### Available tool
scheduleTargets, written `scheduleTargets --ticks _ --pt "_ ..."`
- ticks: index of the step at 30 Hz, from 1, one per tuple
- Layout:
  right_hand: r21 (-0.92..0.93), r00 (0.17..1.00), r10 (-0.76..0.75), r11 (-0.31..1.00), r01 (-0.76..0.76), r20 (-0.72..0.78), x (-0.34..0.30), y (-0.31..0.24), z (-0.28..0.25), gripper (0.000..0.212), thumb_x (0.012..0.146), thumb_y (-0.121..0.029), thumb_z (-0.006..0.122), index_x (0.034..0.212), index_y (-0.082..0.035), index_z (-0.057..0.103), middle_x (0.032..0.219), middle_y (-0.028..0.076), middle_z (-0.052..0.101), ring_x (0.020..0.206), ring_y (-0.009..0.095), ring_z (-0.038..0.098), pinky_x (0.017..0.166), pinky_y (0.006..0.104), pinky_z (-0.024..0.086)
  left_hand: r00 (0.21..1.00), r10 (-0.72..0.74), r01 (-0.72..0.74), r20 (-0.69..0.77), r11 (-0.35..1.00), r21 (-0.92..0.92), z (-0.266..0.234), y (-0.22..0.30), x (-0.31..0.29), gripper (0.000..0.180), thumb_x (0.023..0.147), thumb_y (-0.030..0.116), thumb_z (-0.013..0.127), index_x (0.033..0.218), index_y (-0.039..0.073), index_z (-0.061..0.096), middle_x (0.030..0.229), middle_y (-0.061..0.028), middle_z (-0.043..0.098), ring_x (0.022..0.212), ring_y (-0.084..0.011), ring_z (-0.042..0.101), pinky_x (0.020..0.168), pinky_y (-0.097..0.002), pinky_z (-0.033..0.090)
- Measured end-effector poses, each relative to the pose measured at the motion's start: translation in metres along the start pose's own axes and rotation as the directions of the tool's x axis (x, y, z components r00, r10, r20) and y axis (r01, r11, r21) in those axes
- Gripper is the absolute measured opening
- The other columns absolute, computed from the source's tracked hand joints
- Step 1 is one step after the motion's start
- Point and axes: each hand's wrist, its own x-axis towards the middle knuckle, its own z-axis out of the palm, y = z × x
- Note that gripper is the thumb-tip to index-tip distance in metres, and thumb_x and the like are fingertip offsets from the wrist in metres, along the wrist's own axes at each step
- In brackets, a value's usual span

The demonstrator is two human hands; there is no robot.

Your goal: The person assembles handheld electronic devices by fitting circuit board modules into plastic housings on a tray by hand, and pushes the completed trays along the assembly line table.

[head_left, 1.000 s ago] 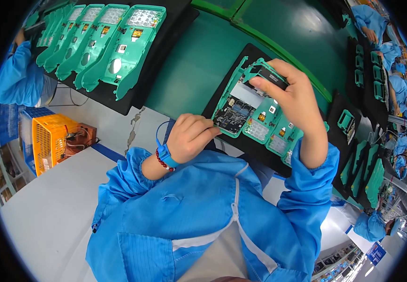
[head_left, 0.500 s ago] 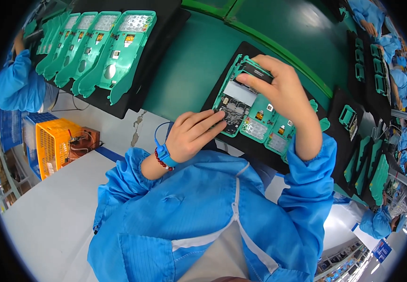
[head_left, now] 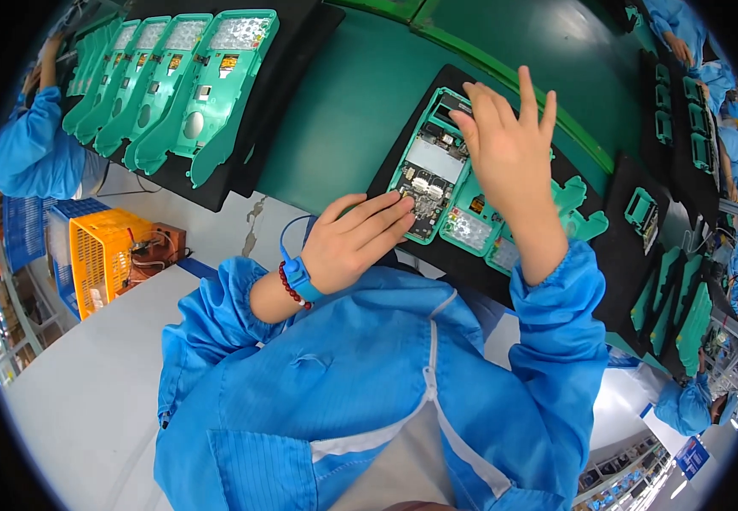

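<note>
In front of me a green device housing lies on a black mat, with a dark circuit board and a pale silver panel in it. The stretched fingertips of my left hand rest on the board's near-left edge; a blue wrist strap and a beaded bracelet circle that wrist. My right hand hovers at the housing's far end, its fingers spread and apparently nothing in them. It partly covers the black part there. Beside the housing lie green shells with clear bubbled panels, half hidden by my right forearm.
Several green shells stand in a row on a black mat at the far left. Further assemblies and shells lie at right. A yellow basket stands at left. Co-workers in blue sleeves sit at both sides.
My right hand has let go of the black part at the housing's far end and lifted, fingers now spread. My left hand has stayed at the board's edge.
</note>
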Motion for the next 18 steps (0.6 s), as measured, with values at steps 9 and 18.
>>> scheduleTargets --ticks 9,18 --pt "0.206 0.994 0.026 0.977 -0.048 0.107 0.002 0.005 0.000 0.049 0.100 -0.044 0.052 0.129 -0.006 0.062 0.137 0.011 0.060 0.143 0.043 0.034 0.116 0.0660 0.019 0.982 0.107 -0.118 0.154 0.991 0.068 -0.003 -0.002 0.022 0.057 0.078 0.025 0.074 0.133 0.014 0.063 0.138 -0.0071 0.056 0.126 -0.0245 0.053 0.100 -0.0412 0.046" --pt "0.955 0.845 0.508 0.125 -0.268 0.171 -0.063 -0.005 -0.047 0.064 0.091 -0.017 0.072 0.147 -0.002 0.043 0.148 0.018 0.048 0.138 0.028 0.045 0.116 0.0423 0.032 0.821 -0.559 0.446 0.117 0.498 -0.744 -0.041 -0.007 -0.001 0.033 0.094 0.011 0.068 0.126 0.002 0.064 0.120 -0.0132 0.070 0.116 -0.0266 0.065 0.096 -0.0385 0.053"
